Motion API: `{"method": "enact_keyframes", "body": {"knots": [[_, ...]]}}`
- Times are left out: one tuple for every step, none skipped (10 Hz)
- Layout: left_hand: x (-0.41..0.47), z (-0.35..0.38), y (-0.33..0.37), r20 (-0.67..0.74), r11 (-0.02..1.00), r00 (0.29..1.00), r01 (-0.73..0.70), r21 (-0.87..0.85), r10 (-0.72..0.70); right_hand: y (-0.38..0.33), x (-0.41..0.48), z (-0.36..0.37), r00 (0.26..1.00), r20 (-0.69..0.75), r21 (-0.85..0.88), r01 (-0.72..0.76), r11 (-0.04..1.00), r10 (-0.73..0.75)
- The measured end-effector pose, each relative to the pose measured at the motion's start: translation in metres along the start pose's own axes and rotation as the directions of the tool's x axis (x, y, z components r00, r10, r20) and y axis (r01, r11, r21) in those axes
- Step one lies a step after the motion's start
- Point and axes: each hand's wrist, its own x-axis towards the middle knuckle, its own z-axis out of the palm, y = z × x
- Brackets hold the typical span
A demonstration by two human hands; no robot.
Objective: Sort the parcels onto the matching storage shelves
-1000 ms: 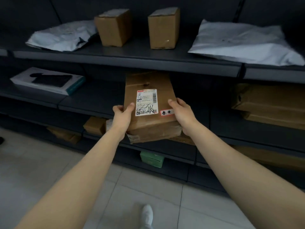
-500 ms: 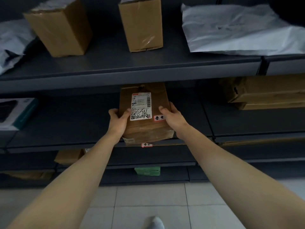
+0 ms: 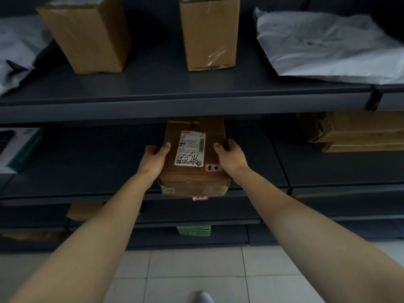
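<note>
A brown cardboard parcel [image 3: 194, 178] with a white shipping label and a small red-edged sticker lies on the middle shelf [image 3: 98, 171], its near end over the shelf's front edge. My left hand [image 3: 154, 159] grips its left side and my right hand [image 3: 229, 155] grips its right side, thumbs on top. A red-edged tag [image 3: 200, 197] sits on the shelf edge just below the parcel. The parcel's far end is hidden under the upper shelf [image 3: 185, 110].
On the upper shelf stand two upright cardboard boxes [image 3: 87, 33] [image 3: 208, 31], with grey mailer bags at left [image 3: 15, 53] and right [image 3: 328, 47]. Flat brown boxes [image 3: 358, 132] lie at the middle shelf's right, a white-teal box [image 3: 19, 147] at its left. A green box [image 3: 194, 230] sits lower down.
Both hands have pushed the parcel forward from in front of the shelves onto the middle shelf. My view has come closer and squared up to the shelving.
</note>
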Motion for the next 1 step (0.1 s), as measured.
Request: {"method": "enact_keyframes", "body": {"knots": [[-0.0197,-0.0107,0.0141,-0.088,0.991,0.988,-0.128,0.026,0.130,-0.0168,-0.0131,-0.0015,0.975,-0.063,-0.070,0.210,0.975,-0.214]]}}
